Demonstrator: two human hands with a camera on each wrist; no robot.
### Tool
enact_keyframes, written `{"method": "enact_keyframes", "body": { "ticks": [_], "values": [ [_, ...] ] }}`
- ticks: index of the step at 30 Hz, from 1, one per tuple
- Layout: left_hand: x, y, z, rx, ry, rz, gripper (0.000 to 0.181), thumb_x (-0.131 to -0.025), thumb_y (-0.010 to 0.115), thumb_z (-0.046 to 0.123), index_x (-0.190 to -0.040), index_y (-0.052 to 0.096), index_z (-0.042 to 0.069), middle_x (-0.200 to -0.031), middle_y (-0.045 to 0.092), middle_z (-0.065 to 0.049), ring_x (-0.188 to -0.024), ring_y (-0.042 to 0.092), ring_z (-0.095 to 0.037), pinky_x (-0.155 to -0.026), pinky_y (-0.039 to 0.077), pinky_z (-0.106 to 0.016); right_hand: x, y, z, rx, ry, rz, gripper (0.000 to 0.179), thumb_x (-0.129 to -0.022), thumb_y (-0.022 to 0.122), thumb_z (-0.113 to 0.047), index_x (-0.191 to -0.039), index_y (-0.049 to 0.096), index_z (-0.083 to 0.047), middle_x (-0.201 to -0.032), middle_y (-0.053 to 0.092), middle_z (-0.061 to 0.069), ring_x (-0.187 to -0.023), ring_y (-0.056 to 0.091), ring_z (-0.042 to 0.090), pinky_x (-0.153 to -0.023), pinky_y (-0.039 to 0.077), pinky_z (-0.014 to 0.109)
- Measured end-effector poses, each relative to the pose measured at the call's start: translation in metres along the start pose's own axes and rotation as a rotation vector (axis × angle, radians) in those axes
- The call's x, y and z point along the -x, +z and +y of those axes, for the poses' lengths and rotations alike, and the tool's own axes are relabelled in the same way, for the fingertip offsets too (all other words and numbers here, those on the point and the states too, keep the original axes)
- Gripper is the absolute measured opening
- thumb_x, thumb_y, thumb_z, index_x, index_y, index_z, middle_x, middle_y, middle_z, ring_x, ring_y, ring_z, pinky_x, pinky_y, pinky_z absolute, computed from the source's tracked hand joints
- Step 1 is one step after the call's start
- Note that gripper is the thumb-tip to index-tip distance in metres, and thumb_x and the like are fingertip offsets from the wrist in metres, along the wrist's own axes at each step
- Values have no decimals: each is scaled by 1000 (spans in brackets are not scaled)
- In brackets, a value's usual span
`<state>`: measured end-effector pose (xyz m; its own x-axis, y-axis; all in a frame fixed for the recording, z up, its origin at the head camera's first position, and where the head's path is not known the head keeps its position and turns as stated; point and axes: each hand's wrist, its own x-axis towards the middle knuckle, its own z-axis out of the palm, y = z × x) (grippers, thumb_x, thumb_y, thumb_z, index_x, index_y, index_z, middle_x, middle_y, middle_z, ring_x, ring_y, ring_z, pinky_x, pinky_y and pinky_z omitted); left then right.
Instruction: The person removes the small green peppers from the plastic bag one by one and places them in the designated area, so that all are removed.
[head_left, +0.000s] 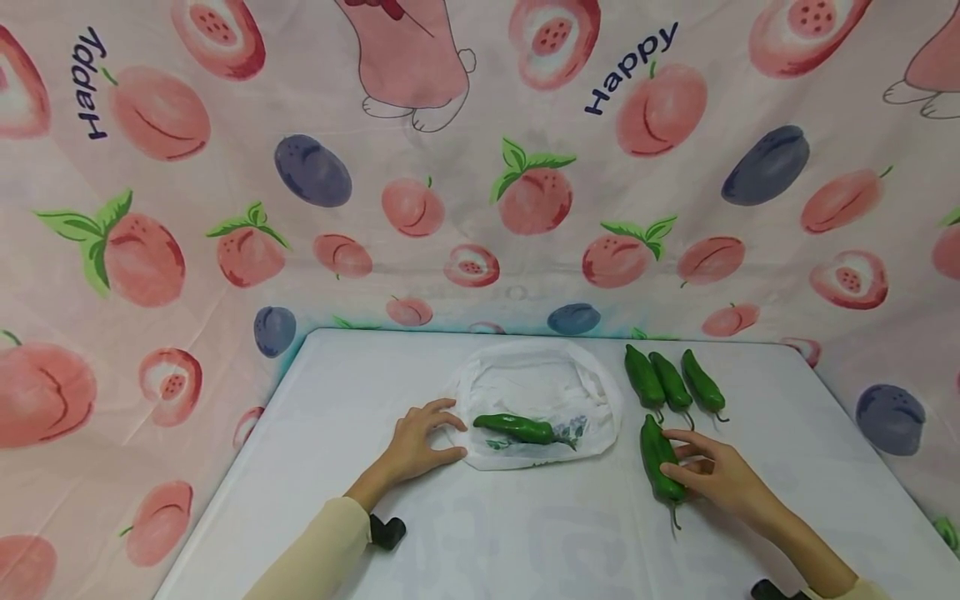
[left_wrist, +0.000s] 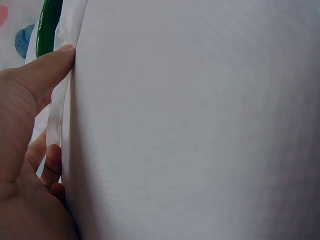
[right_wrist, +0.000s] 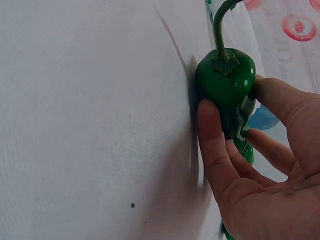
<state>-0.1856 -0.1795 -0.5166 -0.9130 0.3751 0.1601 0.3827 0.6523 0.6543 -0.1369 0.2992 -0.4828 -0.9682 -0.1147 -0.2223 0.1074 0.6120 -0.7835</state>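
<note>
In the head view my right hand grips a green chili pepper between thumb and fingers, its stem toward me. The right wrist view shows this pepper from its stem end, close to the table surface; whether it touches is unclear. My left hand rests at the left edge of a crumpled white plastic bag, thumb and fingers spread apart. In the left wrist view the left thumb touches the bag's edge. Another green pepper lies on the bag, its stem pointing right.
Three more green peppers lie side by side at the back right of the white table. A fruit-printed cloth hangs behind and beside the table. Black wrist mounts are on both arms.
</note>
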Motion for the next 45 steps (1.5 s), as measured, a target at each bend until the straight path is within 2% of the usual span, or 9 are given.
{"method": "enact_keyframes", "body": {
  "ticks": [18, 30, 38, 45],
  "values": [
    [0, 0, -1, 5, 17, 15, 26, -85, 85, 32, -108, 74, 26, -152, 52, -6, -121, 50, -35, -99, 29, -60, 0, -1, 1, 9, -8, 0, 71, -91, 80, -36, -148, 50, -6, -122, 63, 19, -96, 65, 25, -71, 57, 30],
    [0, 1, -2, 0, -4, 0, 27, -85, 85, 32, -109, 74, 27, -154, 50, -4, -122, 48, -33, -101, 28, -58, 0, -1, -2, 31, -8, -6, 72, -91, 79, -37, -148, 50, -4, -120, 64, 18, -95, 65, 25, -70, 56, 30],
    [1, 2, -1, -1, 14, 24, 26, -85, 85, 32, -108, 74, 27, -152, 52, -6, -119, 50, -34, -98, 30, -58, 1, -5, -6, 16, -23, -39, 72, -92, 78, -34, -149, 46, -3, -118, 66, 18, -91, 67, 24, -71, 59, 33],
    [0, 1, -1, -5, 6, 12, 26, -86, 84, 33, -109, 74, 26, -152, 52, -6, -121, 49, -34, -100, 29, -59, 3, -12, -12, -3, -55, -66, 73, -93, 78, -28, -151, 43, -3, -119, 65, 21, -92, 68, 26, -69, 60, 36]
  ]
}}
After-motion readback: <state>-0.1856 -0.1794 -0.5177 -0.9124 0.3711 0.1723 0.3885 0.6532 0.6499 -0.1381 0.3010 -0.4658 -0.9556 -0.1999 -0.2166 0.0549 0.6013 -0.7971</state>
